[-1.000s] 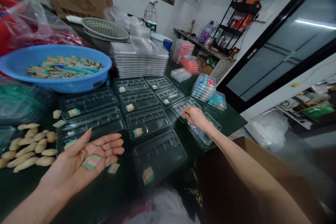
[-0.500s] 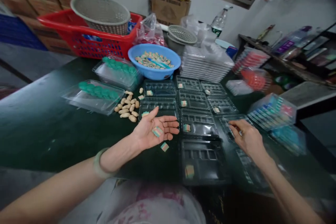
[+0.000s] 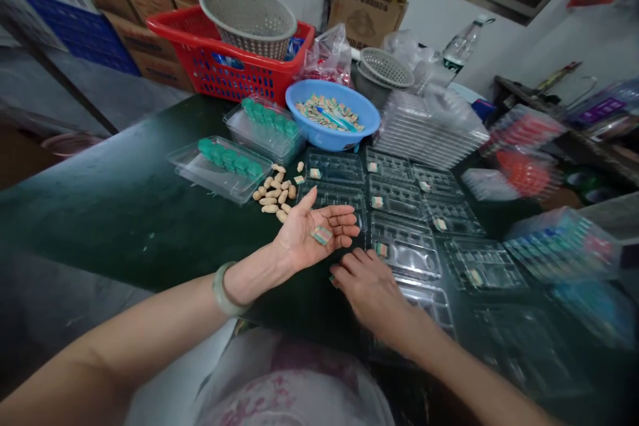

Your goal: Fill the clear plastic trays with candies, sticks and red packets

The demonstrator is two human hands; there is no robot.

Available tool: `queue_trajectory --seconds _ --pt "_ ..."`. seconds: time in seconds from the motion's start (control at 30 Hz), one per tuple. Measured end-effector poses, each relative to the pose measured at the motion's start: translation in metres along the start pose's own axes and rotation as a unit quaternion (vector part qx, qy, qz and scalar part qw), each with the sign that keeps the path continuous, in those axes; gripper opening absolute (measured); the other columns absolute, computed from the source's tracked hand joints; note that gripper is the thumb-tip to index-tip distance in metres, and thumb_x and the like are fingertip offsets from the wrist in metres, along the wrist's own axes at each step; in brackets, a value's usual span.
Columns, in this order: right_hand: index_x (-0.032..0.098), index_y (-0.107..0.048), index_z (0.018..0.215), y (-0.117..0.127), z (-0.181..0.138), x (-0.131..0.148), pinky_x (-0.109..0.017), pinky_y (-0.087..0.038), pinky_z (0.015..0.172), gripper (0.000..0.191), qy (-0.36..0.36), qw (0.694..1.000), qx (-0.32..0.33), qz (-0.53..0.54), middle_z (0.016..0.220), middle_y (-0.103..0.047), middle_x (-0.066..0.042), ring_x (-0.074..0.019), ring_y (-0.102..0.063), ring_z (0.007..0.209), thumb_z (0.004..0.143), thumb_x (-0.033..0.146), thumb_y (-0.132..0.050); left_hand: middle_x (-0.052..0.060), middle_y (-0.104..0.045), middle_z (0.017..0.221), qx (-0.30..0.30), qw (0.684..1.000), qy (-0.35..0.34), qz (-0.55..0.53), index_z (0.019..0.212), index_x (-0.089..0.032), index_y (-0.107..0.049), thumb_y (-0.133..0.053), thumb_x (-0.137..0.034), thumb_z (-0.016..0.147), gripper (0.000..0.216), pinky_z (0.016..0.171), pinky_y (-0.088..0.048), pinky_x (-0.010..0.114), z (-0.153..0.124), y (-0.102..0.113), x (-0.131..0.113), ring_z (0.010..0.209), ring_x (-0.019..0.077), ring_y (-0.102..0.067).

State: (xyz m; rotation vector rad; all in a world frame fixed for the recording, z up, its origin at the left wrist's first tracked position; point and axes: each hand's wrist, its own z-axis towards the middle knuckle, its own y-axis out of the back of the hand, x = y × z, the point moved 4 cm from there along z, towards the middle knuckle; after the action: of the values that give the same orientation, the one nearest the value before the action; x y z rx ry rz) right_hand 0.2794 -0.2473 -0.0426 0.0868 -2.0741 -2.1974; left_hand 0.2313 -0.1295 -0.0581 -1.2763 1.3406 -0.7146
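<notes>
My left hand (image 3: 312, 234) lies palm up over the dark green table (image 3: 124, 213), fingers stretched out, with one small pastel-striped piece (image 3: 321, 234) resting on the palm. My right hand (image 3: 369, 287) is palm down just below it, fingers loosely extended. Its thumb touches a second striped piece (image 3: 331, 278) on the table. Rows of clear plastic trays (image 3: 405, 249) lie beyond both hands, each with one striped piece in a compartment. A blue bowl (image 3: 319, 136) of more striped pieces stands behind them.
A pile of beige peanut-shaped pieces (image 3: 273, 196) lies left of the trays. Two clear boxes with green pieces (image 3: 224, 158) sit further left. A red basket (image 3: 219, 70) with a grey colander stands behind. Stacked empty trays (image 3: 429, 133) and filled packs (image 3: 559, 246) are on the right.
My right hand has come back from the far right trays to the table just below my left hand. The view has swung left. My left hand stays palm up.
</notes>
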Motion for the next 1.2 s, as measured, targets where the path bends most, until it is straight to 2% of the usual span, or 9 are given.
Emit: queue_trajectory --seconds 0.1,0.2,0.3,0.43,0.53,0.7,1.0,1.2 --pt "0.017 -0.061 0.083 -0.011 0.008 0.003 -0.034 -0.033 0.070 0.013 0.015 0.999 0.028 -0.039 0.080 -0.056 -0.004 -0.0213 -0.048 0.080 0.080 0.008 -0.053 0.019 -0.062 0.086 -0.002 1.000 -0.008 0.001 0.096 0.001 -0.061 -0.034 -0.053 0.085 0.062 0.073 -0.043 0.038 0.000 0.000 -0.001 0.084 0.0302 -0.059" --pt "0.017 -0.060 0.073 -0.012 0.009 -0.002 -0.033 -0.033 0.070 0.010 0.014 0.999 0.047 -0.016 0.077 -0.055 -0.004 -0.0196 -0.047 0.077 0.080 0.011 -0.055 0.018 -0.062 0.086 0.000 1.000 -0.008 0.014 0.095 0.001 -0.061 -0.036 -0.053 0.084 0.061 0.074 -0.043 0.038 0.000 0.001 -0.001 0.085 0.0310 -0.059" --pt "0.017 -0.059 0.073 -0.001 0.005 -0.011 -0.031 -0.034 0.070 0.007 -0.007 0.995 0.064 0.075 0.079 -0.056 -0.002 -0.0176 -0.048 0.078 0.077 0.012 -0.061 0.018 -0.062 0.085 -0.015 0.999 -0.008 0.031 0.094 0.000 -0.062 -0.037 -0.053 0.084 0.060 0.074 -0.043 0.038 0.002 0.004 0.000 0.084 0.0309 -0.059" --pt "0.019 -0.059 0.075 0.026 0.007 -0.025 -0.027 -0.035 0.071 0.008 -0.052 0.967 0.028 0.248 0.078 -0.057 0.002 -0.0135 -0.050 0.077 0.077 0.014 -0.064 0.017 -0.062 0.083 -0.026 0.998 0.001 0.054 0.089 -0.001 -0.063 -0.038 -0.052 0.084 0.057 0.074 -0.043 0.037 0.003 0.004 0.004 0.081 0.0279 -0.059" --pt "0.019 -0.059 0.073 0.040 0.018 -0.031 -0.025 -0.036 0.068 0.009 -0.054 0.951 0.006 0.303 0.072 -0.058 0.004 -0.0113 -0.052 0.070 0.075 0.012 -0.065 0.015 -0.062 0.080 -0.043 0.996 0.034 0.076 0.084 -0.003 -0.064 -0.035 -0.050 0.086 0.054 0.073 -0.043 0.034 0.003 0.002 0.009 0.076 0.0230 -0.059" --pt "0.018 -0.063 0.077 0.043 0.039 -0.029 -0.026 -0.038 0.074 0.015 -0.008 0.956 0.022 0.294 0.087 -0.063 0.000 -0.0136 -0.055 0.082 0.077 0.004 -0.057 0.009 -0.059 0.066 -0.084 0.990 0.054 0.104 0.077 -0.006 -0.064 -0.035 -0.049 0.087 0.053 0.061 -0.042 0.027 0.002 0.002 0.012 0.063 0.0169 -0.055" --pt "0.018 -0.063 0.077 0.037 0.048 -0.033 -0.026 -0.039 0.073 0.017 -0.025 0.968 0.054 0.245 0.088 -0.061 -0.002 -0.0150 -0.054 0.083 0.079 0.007 -0.051 0.006 -0.056 0.061 -0.119 0.988 0.046 0.082 0.070 -0.009 -0.061 -0.036 -0.051 0.087 0.052 0.054 -0.041 0.026 0.002 0.003 0.014 0.058 0.0154 -0.053" --pt "0.019 -0.060 0.071 0.033 0.055 -0.033 -0.025 -0.039 0.070 0.018 -0.023 0.960 0.054 0.274 0.088 -0.061 0.000 -0.0136 -0.055 0.079 0.078 0.006 -0.049 0.005 -0.054 0.055 -0.077 0.992 0.048 0.088 0.064 -0.010 -0.059 -0.030 -0.049 0.089 0.054 0.057 -0.044 0.028 0.003 -0.001 0.015 0.058 0.0162 -0.055"
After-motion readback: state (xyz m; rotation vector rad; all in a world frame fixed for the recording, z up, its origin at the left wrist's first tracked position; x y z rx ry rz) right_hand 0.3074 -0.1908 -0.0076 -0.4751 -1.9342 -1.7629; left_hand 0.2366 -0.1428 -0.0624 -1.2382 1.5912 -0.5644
